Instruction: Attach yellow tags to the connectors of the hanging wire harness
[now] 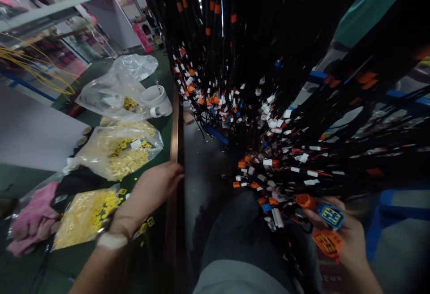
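Note:
My right hand (352,236), at the lower right, is closed around several plug connectors: a blue connector (331,215), an orange connector (326,243) and another orange one (305,201). Yellow inserts show in the faces of the blue and lower orange connectors. My left hand (159,181) is over the front edge of the green bench, with curled fingers pressed together. Blur hides what they hold, if anything. A wristband (112,240) is on the left wrist. Beside that hand are small yellow plastic clips (144,227) and a clear bag (85,215) of yellow parts.
Black wire harnesses (278,30) hang in a dense mass ahead and right, ending in white, orange and blue connectors (268,119). On the bench (168,146) are more bags of yellow parts (124,151), a white mug (157,101) and pink gloves (35,218). A blue frame (379,222) stands right.

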{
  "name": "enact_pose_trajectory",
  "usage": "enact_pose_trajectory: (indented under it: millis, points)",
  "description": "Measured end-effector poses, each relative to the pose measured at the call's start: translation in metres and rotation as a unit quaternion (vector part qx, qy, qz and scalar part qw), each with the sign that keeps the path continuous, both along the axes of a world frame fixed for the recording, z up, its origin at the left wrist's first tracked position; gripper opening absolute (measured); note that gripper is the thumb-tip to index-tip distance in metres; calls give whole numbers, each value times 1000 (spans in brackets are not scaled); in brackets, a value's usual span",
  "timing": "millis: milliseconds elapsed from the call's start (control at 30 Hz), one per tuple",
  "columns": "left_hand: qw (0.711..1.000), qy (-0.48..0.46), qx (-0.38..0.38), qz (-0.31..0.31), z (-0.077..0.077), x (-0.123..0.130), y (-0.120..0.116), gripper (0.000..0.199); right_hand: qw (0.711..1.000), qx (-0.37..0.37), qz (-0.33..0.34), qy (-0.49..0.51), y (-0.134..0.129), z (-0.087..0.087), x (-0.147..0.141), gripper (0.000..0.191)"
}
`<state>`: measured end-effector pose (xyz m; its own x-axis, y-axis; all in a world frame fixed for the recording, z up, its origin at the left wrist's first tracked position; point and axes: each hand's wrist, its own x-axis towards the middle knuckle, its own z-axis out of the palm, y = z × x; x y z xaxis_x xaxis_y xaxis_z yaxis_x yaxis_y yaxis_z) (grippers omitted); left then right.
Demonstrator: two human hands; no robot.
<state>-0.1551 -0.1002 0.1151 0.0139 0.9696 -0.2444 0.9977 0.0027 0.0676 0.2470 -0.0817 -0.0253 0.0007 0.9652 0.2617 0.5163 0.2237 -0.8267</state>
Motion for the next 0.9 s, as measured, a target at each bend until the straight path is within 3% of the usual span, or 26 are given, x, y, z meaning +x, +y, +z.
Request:
enact_pose_trajectory:
  millis: [100,200,400,567,667,767,900]
  points:
    - [984,54,-101,135,0,-38,-40,25,1000,-2,-4,-3,4,4,-5,19]
    - [968,44,-125,213,-11,-51,-66,27,1000,-8,-15,-5,7,8,-10,21]
    - [966,13,-115,232,-39,-59,-77,17,999,-34,-17,-16,5,11,-9,24]
    - [972,24,-90,216,-34,-63,-77,13,999,-51,-16,-2,3,5,-4,21]
    - [977,-23,-20,209,-21,-52,-65,19,999,-53,-5,11,4,1,-2,15]
    - [972,-171,36,160,-11,-23,-40,29,998,-60,11,29,4,0,0,13]
    - [918,-391,12,61,-5,44,3,25,995,-57,39,73,2,0,7,13]
